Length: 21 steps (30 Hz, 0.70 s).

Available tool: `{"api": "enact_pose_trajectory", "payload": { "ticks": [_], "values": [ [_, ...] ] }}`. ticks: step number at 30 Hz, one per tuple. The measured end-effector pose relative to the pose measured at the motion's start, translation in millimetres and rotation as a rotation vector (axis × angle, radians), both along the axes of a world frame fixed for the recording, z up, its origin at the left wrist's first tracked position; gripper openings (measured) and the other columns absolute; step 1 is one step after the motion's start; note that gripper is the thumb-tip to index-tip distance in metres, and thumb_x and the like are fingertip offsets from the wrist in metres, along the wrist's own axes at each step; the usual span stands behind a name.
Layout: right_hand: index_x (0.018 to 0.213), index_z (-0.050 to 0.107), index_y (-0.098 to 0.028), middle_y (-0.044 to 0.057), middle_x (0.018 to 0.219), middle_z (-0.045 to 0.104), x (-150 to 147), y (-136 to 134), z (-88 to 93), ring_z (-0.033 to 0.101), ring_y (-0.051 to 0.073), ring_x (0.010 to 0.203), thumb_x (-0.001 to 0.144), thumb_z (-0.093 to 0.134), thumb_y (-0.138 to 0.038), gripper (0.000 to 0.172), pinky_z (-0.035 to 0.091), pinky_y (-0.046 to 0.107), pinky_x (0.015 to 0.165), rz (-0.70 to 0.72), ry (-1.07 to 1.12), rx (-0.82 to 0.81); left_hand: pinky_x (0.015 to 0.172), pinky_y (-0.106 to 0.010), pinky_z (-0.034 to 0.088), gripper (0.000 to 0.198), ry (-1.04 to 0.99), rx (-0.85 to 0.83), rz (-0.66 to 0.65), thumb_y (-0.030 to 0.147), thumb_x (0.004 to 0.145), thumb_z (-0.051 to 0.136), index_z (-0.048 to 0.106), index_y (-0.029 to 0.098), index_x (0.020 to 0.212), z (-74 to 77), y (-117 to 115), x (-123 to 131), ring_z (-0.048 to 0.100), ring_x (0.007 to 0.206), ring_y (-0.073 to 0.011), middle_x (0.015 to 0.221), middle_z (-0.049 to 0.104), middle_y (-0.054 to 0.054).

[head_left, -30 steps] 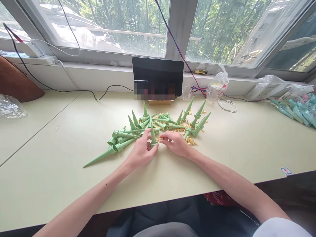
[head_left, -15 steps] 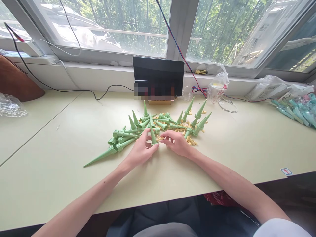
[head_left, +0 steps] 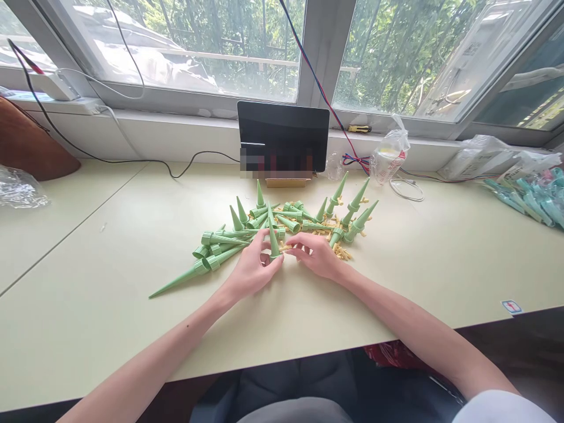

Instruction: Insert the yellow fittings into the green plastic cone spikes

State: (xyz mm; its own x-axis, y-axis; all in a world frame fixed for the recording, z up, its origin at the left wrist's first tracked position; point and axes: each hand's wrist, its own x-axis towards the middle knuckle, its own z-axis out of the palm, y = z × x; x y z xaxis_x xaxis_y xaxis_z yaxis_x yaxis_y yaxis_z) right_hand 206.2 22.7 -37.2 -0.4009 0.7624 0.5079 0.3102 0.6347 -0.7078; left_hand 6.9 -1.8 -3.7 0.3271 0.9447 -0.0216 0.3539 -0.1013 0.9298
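My left hand [head_left: 254,263] is closed around the collar end of a green plastic watering spike [head_left: 273,238], whose point is up. Pinched between the thumb and fingers of my right hand [head_left: 315,254] is a small yellow valve [head_left: 285,247], right beside the spike's collar; whether it sits in the spike I cannot tell. Several more green spikes [head_left: 224,238] lie heaped to the left and behind my hands. At the right, green spikes [head_left: 356,202] with yellow valves attached stand tilted. Loose yellow valves [head_left: 342,252] lie by my right wrist.
A tablet [head_left: 284,138] leans on a cardboard stand [head_left: 288,183] behind the heap. A plastic bag with a cup [head_left: 390,154] and a coiled white cable [head_left: 406,189] are at the back right. Teal items in plastic [head_left: 526,197] lie far right. A black cable [head_left: 194,158] crosses the table's back.
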Motion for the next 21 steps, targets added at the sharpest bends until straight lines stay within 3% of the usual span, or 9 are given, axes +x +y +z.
{"api": "enact_pose_trajectory", "payload": {
  "ticks": [16,21],
  "values": [
    [0.094,0.068,-0.018,0.004,0.086,0.069,-0.3,-1.7,2.2,0.059,0.01,0.058,0.095,0.061,-0.035,0.018,0.048,0.024,0.053,-0.012,0.028,-0.026,0.037,-0.019,0.041,0.048,-0.126,-0.162,-0.012,0.035,0.085,0.066,0.044,0.026,0.127,0.2,3.0,-0.9,0.052,0.048,-0.0064,0.106,0.065,-0.006],
    [0.094,0.068,-0.018,0.004,0.085,0.069,-0.5,-1.2,1.3,0.059,0.01,0.056,0.095,0.061,-0.038,0.021,0.048,0.024,0.052,-0.009,0.029,-0.057,0.038,-0.02,0.043,0.049,-0.1,-0.139,-0.003,0.035,0.084,0.066,0.044,0.026,0.128,1.6,2.1,-0.4,0.053,0.049,-0.0069,0.106,0.065,-0.006]
  ]
}}
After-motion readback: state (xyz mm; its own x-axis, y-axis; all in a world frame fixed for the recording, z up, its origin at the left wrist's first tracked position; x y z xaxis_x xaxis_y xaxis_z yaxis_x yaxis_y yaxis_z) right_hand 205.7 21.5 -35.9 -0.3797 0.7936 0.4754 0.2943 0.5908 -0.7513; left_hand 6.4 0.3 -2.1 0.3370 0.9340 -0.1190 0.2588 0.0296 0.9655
